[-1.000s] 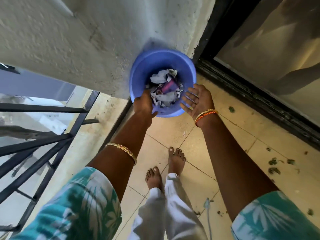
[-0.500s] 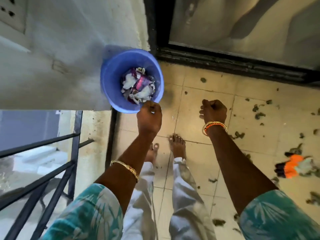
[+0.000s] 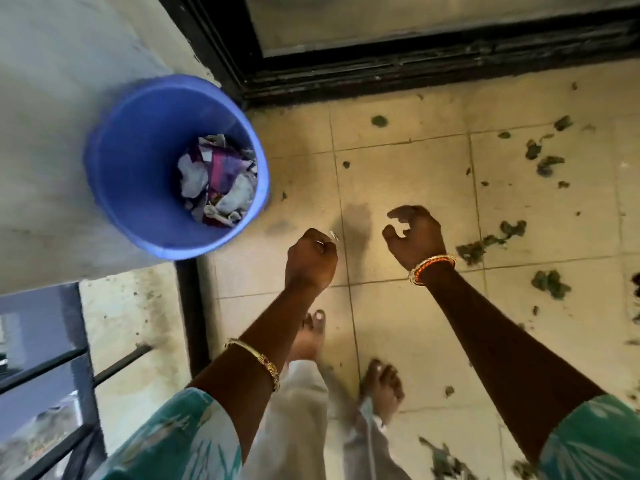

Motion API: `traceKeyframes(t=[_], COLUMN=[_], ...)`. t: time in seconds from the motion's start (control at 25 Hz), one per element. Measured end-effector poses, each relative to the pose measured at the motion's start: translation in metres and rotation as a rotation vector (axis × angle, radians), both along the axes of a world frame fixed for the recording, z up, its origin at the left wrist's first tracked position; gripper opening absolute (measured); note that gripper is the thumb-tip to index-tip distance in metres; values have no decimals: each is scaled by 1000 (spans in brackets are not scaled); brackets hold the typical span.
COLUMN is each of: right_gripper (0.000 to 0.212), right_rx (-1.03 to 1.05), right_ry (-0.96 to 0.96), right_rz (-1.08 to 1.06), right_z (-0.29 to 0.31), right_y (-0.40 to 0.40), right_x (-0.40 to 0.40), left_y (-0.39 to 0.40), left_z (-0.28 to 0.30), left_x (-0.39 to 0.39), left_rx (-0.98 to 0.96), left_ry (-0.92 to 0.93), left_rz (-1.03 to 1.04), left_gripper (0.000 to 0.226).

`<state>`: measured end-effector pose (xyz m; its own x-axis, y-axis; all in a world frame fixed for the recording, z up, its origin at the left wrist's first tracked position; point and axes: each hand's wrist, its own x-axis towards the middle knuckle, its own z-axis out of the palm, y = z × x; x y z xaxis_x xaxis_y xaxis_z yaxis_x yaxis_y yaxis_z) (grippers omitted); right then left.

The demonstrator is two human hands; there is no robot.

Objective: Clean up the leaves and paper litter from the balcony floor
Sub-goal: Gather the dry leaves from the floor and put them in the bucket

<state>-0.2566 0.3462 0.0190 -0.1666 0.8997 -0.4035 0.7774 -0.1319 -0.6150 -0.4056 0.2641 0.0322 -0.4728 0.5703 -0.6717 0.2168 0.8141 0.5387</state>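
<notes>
Dark green leaf scraps [image 3: 485, 242] lie scattered on the beige tiled balcony floor [image 3: 398, 188] beside the loosely curled, empty right hand [image 3: 414, 235], the left hand [image 3: 311, 259] pinches a small white paper scrap [image 3: 333, 236], and beyond stands a round blue plastic bucket [image 3: 138, 161] holding crumpled paper litter [image 3: 218, 181].

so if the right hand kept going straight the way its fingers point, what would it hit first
Most likely bare floor tile. The right hand hangs with loosely curled fingers aimed ahead and down, toward the door frame. No leaves lie directly in that line, though depth is hard to judge.
</notes>
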Motion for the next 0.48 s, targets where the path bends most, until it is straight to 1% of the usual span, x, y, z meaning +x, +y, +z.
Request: traceKeyframes(t=[0.08,0.2,0.24,0.36,0.4,0.48], right_gripper=[43,68,71,72,70,67], right_rx=[52,89,132,407,461,506], right_ry=[28,10,7,12,41,125], right_rz=[181,288,319,407,409,439], right_z=[-61,-144,-161,-211,-217,-219], right_y=[18,48,54,58,55,44], right_x=[-22,-55,-63,-88,-97,-115], left_y=[-1,-6,-9,-14,-14,-16], left_z=[-59,-138,-152,-190,-194,-192], left_x=[-7,-30,-39,-55,-58,-62], left_rx=[53,192,258,442,489,529], left_ry=[85,230,252,273,262,248], left_rz=[47,107,133,243,300,408], left_gripper=[16,23,23,18,17,21])
